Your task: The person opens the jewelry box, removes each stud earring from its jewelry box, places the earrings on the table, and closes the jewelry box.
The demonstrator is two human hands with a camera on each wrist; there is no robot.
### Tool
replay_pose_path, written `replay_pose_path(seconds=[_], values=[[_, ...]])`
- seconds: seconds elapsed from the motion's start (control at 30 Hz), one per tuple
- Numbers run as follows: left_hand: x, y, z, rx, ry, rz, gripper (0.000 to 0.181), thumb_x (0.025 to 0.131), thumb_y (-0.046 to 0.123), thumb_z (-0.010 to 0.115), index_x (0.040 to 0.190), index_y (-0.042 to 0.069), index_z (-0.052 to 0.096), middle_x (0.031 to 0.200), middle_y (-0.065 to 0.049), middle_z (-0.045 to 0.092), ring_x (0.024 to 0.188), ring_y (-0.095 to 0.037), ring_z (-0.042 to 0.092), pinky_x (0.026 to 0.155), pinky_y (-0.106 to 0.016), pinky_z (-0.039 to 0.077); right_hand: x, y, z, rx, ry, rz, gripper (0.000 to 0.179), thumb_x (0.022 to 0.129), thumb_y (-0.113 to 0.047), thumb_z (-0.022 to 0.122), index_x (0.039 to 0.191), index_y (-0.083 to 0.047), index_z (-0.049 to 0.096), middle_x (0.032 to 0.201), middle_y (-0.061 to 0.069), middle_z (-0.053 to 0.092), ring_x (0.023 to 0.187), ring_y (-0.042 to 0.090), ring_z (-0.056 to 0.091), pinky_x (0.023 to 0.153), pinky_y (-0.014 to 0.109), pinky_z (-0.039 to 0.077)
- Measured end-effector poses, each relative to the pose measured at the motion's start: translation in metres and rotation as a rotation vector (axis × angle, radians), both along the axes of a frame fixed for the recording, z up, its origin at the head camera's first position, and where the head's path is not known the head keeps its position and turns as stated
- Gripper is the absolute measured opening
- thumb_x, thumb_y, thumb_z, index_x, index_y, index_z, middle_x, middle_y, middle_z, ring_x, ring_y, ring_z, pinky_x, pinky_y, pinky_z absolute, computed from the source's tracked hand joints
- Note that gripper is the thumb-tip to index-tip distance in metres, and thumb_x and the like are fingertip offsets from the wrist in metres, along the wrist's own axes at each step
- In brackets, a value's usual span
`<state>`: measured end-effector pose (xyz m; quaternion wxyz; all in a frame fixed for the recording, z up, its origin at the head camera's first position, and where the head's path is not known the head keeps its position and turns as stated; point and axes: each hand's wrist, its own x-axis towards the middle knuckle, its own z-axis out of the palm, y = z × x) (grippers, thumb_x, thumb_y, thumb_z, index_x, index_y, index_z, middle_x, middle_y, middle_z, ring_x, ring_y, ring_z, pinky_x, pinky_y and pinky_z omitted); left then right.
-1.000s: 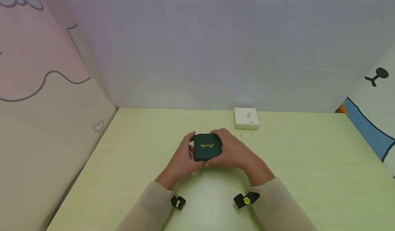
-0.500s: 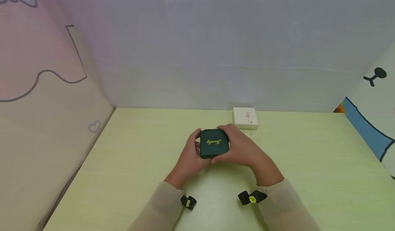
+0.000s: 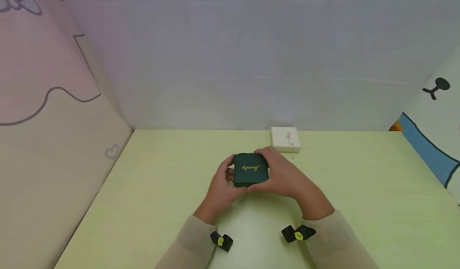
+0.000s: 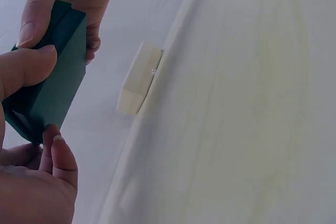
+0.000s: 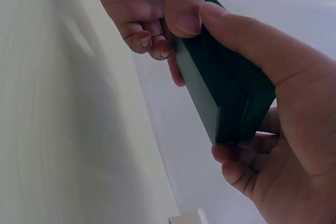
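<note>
A dark green jewelry box (image 3: pixel 251 169) with gold lettering on its lid is held between both hands above the table. My left hand (image 3: pixel 221 187) grips its left side, thumb along the near edge and fingers at the far edge and underneath. On the opposite side my right hand (image 3: pixel 284 177) grips the box, its thumb meeting the left thumb at the near edge. In the right wrist view, a seam runs along the side of the green box (image 5: pixel 210 82), its two halves at a slight angle. The inside of the box is hidden.
A white box (image 3: pixel 285 138) with a pink flower print lies at the back of the pale table (image 3: pixel 172 173), near the grey-white backdrop (image 3: pixel 215 61). Tiny shiny bits (image 4: pixel 155 72) lie beside the white box. Printed cloth walls (image 3: pixel 72 149) flank the table.
Both hands and the green jewelry box have shifted a little to the right, mostly in the first half second. The grip looks the same, and the white box has stayed put.
</note>
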<state>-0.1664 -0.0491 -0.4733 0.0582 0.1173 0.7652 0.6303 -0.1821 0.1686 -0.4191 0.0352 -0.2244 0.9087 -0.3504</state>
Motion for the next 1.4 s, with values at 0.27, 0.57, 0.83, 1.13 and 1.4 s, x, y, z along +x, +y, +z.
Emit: replay_pose_path(seconds=[0.27,0.57,0.83,1.13,1.4], values=[[-0.004,-0.004,-0.01,0.068,-0.016,-0.011,0.096,0.084,0.013,0.087,0.161,0.01,0.029,0.135,-0.008,0.053,0.108,-0.022,0.055,0.091,-0.027,0.049,-0.002,-0.002,0.0,0.008,0.009,0.01,0.101,0.069,-0.054,0.093,0.145,-0.005,0.049,0.137,0.008,0.051,0.116,0.023,0.054,0.097,0.046,0.048],[-0.001,0.0,-0.018,0.147,-0.005,-0.017,0.099,0.085,0.01,0.086,0.162,0.008,0.025,0.148,-0.006,0.046,0.117,-0.022,0.056,0.104,-0.025,0.044,0.0,-0.002,-0.003,0.117,0.146,0.046,0.108,0.07,-0.066,0.087,0.149,-0.003,0.048,0.133,0.008,0.053,0.115,0.025,0.056,0.098,0.047,0.048],[0.001,0.003,-0.021,0.119,-0.001,-0.008,0.099,0.084,0.012,0.087,0.162,0.009,0.027,0.149,-0.006,0.045,0.116,-0.022,0.057,0.1,-0.024,0.047,0.003,-0.001,-0.004,0.155,0.194,0.031,0.101,0.075,-0.065,0.084,0.147,-0.001,0.052,0.133,0.008,0.053,0.116,0.026,0.056,0.099,0.047,0.048],[0.002,0.003,-0.016,0.115,0.005,-0.004,0.097,0.085,0.008,0.085,0.162,0.009,0.026,0.153,-0.004,0.042,0.117,-0.021,0.056,0.103,-0.027,0.045,0.003,-0.003,-0.004,0.157,0.192,0.021,0.096,0.077,-0.064,0.082,0.145,-0.003,0.054,0.132,0.007,0.053,0.115,0.024,0.055,0.097,0.045,0.049],[0.002,0.002,-0.019,0.115,-0.012,-0.013,0.097,0.085,0.011,0.086,0.162,0.009,0.027,0.15,-0.007,0.045,0.118,-0.022,0.057,0.103,-0.027,0.046,0.005,-0.003,-0.005,0.157,0.194,0.015,0.094,0.079,-0.065,0.08,0.145,-0.003,0.053,0.134,0.008,0.053,0.116,0.025,0.055,0.098,0.046,0.049]])
